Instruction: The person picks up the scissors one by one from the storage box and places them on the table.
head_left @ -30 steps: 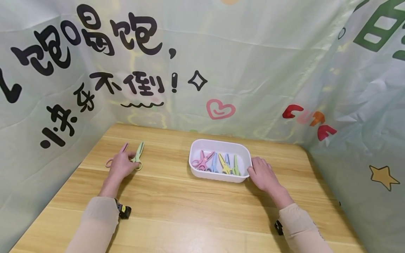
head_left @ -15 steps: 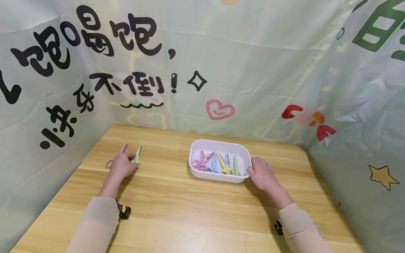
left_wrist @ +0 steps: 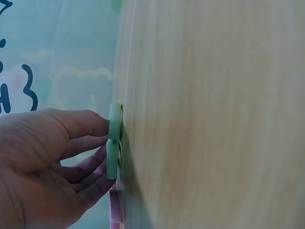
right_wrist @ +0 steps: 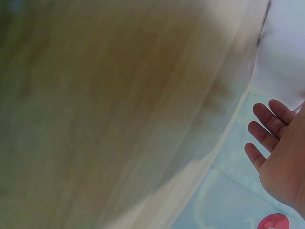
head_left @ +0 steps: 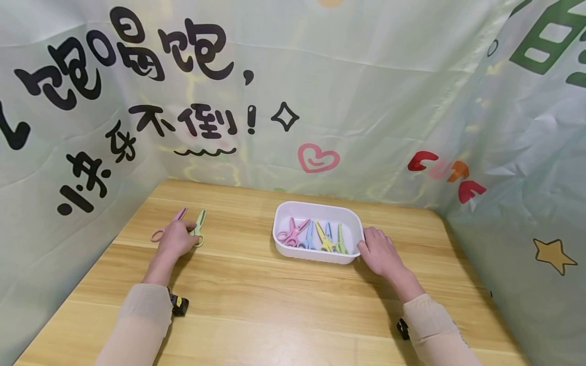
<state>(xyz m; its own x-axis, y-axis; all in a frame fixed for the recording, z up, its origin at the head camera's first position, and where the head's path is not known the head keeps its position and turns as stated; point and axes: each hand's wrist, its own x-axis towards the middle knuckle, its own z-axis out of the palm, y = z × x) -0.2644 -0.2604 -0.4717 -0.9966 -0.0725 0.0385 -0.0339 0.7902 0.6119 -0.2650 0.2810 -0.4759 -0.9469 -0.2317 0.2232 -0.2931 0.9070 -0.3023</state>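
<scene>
In the head view, my left hand (head_left: pixel 176 238) is low over the table at the left, pinching a pair of light green scissors (head_left: pixel 200 223) by the handles. The left wrist view shows the thumb on one side of the green handles (left_wrist: pixel 113 124) and fingers on the other. Beside that hand lie pink scissors (head_left: pixel 179 214), partly hidden under it. My right hand (head_left: pixel 381 252) rests against the right end of a white plastic bin (head_left: pixel 316 256). Its fingers (right_wrist: pixel 262 136) look loosely extended in the right wrist view.
Inside the bin are several craft scissors: pink scissors (head_left: pixel 293 233), blue scissors (head_left: pixel 309 235), yellow scissors (head_left: pixel 325 237) and green scissors (head_left: pixel 341 240) among them. Printed cloth (head_left: pixel 375 112) hangs behind and along both sides of the wooden table (head_left: pixel 265 305).
The green scissors have shifted slightly, their blade tips now a little lower and further left than a second ago. My right hand and the bin stay put.
</scene>
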